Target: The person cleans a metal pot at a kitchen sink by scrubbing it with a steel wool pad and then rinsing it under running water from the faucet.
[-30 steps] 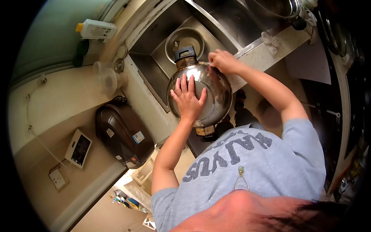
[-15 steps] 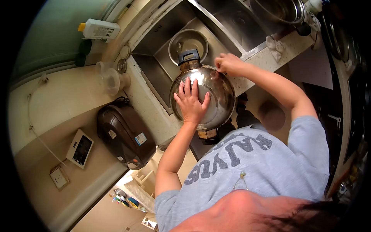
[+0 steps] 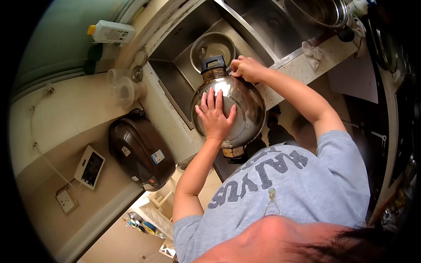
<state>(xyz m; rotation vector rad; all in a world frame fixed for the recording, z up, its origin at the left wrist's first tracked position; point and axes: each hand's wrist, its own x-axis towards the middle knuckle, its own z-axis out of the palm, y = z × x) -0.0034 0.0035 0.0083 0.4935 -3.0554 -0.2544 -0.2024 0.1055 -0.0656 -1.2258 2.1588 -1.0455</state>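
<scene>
A shiny metal pot (image 3: 250,107) is bottom up at the near edge of the sink, with one black handle (image 3: 213,64) toward the basin and another at the near side. My left hand (image 3: 216,115) lies on the pot's base with its fingers spread. At the pot's far rim, beside the black handle, my right hand (image 3: 246,69) is closed with curled fingers; what it grips is too small to make out. Behind the pot, a round metal bowl (image 3: 213,45) with some liquid sits in the sink basin (image 3: 179,62).
A second basin (image 3: 267,26) adjoins on the right, with a pot (image 3: 318,11) beyond it. A white cloth (image 3: 312,55) lies on the counter edge. At the left are a brown appliance (image 3: 140,151), clear plastic containers (image 3: 124,92) and a white bottle (image 3: 113,33).
My right hand has moved left along the pot's rim, closer to the black handle. My left hand remains spread on the base. The view has shifted slightly.
</scene>
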